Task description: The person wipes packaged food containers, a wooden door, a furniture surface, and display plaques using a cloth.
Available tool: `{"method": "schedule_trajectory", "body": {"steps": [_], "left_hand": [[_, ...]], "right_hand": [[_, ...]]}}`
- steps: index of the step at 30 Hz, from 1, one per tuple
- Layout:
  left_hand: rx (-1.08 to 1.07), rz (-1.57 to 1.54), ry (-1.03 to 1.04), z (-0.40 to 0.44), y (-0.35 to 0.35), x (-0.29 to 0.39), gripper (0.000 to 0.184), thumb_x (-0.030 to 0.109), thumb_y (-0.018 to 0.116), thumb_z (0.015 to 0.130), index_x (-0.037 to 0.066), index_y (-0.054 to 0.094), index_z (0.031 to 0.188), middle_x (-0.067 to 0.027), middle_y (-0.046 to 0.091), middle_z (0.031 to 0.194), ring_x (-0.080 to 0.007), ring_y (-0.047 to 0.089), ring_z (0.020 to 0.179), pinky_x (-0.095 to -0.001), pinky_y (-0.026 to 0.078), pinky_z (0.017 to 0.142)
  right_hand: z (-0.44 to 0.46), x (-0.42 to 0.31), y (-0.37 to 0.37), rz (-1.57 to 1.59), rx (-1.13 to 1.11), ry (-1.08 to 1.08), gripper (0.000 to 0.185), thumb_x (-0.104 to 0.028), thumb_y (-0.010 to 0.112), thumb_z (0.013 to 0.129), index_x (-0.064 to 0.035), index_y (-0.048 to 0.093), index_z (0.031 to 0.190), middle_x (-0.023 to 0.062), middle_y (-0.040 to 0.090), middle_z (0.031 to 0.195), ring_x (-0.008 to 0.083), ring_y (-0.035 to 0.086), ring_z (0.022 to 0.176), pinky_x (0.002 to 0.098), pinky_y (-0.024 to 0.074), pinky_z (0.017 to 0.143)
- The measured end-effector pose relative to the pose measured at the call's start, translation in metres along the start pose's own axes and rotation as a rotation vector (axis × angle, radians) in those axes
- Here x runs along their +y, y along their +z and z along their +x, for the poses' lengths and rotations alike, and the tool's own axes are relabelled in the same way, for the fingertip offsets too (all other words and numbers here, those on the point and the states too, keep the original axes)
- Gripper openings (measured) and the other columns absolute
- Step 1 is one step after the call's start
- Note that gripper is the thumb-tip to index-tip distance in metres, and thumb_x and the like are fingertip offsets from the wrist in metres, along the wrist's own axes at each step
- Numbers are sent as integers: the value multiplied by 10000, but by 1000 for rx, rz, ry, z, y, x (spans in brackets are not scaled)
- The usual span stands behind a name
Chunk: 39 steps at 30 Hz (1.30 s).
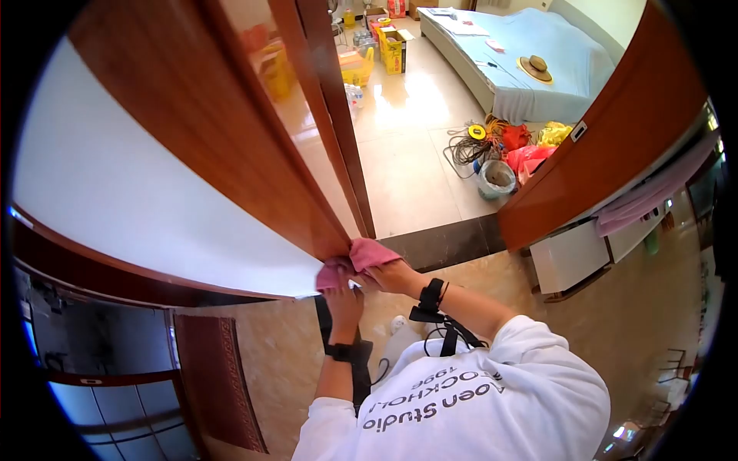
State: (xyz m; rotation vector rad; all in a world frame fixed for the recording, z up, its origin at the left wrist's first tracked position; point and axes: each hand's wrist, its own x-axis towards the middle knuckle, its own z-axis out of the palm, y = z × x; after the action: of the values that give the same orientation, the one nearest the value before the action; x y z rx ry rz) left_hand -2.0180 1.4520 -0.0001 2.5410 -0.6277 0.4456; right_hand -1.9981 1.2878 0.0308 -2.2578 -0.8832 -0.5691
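A pink cloth [373, 252] is pressed to the lower part of the brown wooden door frame [261, 154], near the middle of the head view. My right hand [393, 276] is closed on it at the frame's edge. Just left of that, my left hand [344, 304] grips pink cloth too, against the side next to the white wall [177, 192]. Whether this is one cloth or two I cannot tell. Fingers on both hands are partly hidden by the fabric. Each wrist wears a black strap with a cable.
Beyond a dark threshold [442, 247] lie a bed [530, 61] with a straw hat, a lined waste bin [494, 180], coiled cables [467, 147] and plastic bags. A brown door [607, 131] stands at the right, near a white cabinet [569, 257]. A red rug [219, 376] lies lower left.
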Motion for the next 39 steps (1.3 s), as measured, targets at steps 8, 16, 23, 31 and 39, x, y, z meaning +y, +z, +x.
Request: {"method": "schedule_trajectory", "body": {"steps": [8,16,23,31,39], "left_hand": [[609,-155,242,157,-200,58,608,335,304,838,-12,69,1277,-215,80,1322,-346,116,1218,-385,116,977],[430,-624,-166,101,-98,48,670,216,360,842,-66,-103,1237,-257,-62,1303,-336,20,1228,-360,36,984],[62,-443,-202,-3,14,-28,817,-7,445,601,-18,-23,1271,-167,19,1336,-260,34,1243,-335,49,995],[-164,-876,-381,-21,26,-43,799,118,499,603,-17,77,1268,-191,115,1325,-269,96,1239,-348,96,991],[459,-865,-230,89,-115,58,914,424,594,667,55,43,1296,-155,103,1324,-238,191,1201,-351,198,964]], "right_hand": [[183,-77,-138,-87,504,-164,427,-236,592,668,-12,446,1000,193,449,990,343,479,847,412,401,700],[115,-36,-47,242,424,175,573,-254,594,663,31,354,1098,239,417,1018,412,426,888,418,355,767],[18,-14,38,351,294,577,532,-185,579,687,27,338,1111,236,408,1078,380,422,964,405,359,787],[-36,-1,58,136,151,631,537,-229,564,712,55,315,1094,231,411,1061,383,435,936,404,377,778],[99,-45,-60,121,377,204,695,-326,688,583,36,362,1078,236,419,1005,396,429,918,397,353,795]]}}
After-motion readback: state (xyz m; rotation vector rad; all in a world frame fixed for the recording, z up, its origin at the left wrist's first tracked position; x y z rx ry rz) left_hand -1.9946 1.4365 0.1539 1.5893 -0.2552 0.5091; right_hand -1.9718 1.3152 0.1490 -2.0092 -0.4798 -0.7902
